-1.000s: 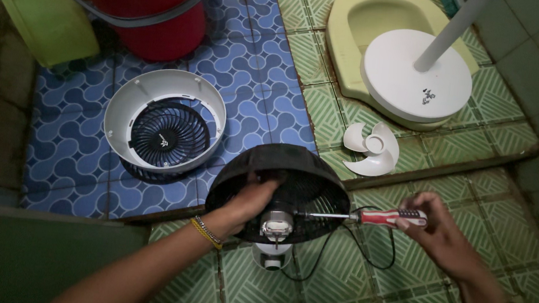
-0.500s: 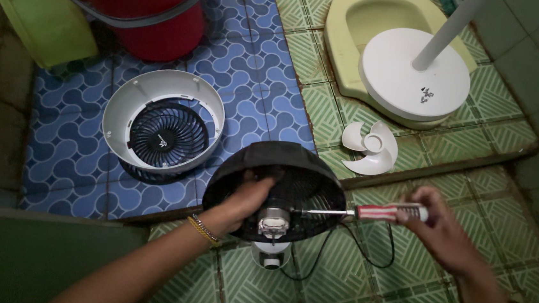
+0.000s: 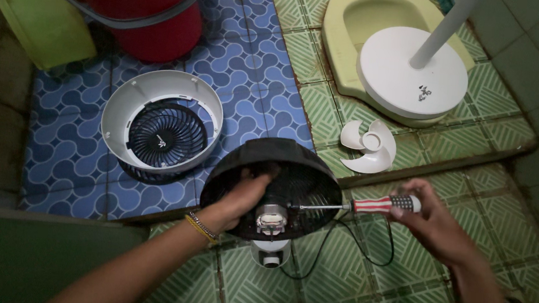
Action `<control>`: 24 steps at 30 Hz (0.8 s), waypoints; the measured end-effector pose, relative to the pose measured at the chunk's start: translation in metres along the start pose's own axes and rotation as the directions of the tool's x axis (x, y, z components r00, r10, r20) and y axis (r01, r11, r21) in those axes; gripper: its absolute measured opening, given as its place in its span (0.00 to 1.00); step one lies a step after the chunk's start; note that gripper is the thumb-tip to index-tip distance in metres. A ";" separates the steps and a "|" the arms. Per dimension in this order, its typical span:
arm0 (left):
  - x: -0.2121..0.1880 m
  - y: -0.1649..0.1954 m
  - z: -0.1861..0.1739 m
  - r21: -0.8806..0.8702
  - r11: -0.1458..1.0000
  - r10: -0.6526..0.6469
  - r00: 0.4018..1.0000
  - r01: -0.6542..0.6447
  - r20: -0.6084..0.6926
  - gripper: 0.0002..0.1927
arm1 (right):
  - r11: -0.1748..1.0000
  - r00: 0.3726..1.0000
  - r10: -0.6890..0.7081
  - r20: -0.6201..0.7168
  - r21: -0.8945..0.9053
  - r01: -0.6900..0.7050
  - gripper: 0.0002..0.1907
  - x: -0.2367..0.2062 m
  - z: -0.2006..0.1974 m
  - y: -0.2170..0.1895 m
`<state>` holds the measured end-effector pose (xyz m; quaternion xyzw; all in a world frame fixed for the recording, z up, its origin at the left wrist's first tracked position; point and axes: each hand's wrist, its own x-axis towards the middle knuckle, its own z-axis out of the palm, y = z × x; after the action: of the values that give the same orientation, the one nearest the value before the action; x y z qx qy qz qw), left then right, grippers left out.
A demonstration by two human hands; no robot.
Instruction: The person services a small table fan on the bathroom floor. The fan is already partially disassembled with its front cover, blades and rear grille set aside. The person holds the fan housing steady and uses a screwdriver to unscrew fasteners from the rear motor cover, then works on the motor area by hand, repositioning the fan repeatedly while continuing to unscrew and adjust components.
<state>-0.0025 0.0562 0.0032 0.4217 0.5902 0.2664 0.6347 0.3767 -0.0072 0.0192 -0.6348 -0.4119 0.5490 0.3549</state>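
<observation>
A black round fan housing (image 3: 294, 163) with a rear grille stands on the green tiled floor in the head view. My left hand (image 3: 243, 197) reaches inside it and grips its inner part beside the exposed motor (image 3: 272, 218). In my right hand (image 3: 434, 219) is a screwdriver (image 3: 368, 205) with a red-and-white striped handle. Its shaft lies level and its tip touches the motor area. A black cord (image 3: 364, 252) runs from the housing across the tiles.
A white fan front cover (image 3: 119, 111) with a dark blue grille lies on the blue patterned tiles. A white fan blade (image 3: 367, 146) sits by the step. A white round fan base (image 3: 410, 79) with its pole rests on a yellow squat toilet (image 3: 344, 23). A red bucket (image 3: 146, 7) and a green dustpan (image 3: 39, 18) stand at the back left.
The screwdriver and my right hand have shifted slightly. My left hand stays inside the housing. The view has drifted a little.
</observation>
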 end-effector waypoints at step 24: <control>-0.001 0.007 -0.002 -0.004 0.998 -0.066 0.998 0.066 -0.003 0.34 | 0.994 0.995 0.067 0.076 -0.097 -0.059 0.18 0.009 0.001 0.008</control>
<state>-0.0037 0.0590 0.0097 0.4004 0.6044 0.2470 0.6430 0.3775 -0.0024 0.0085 -0.6413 -0.4310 0.5645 0.2904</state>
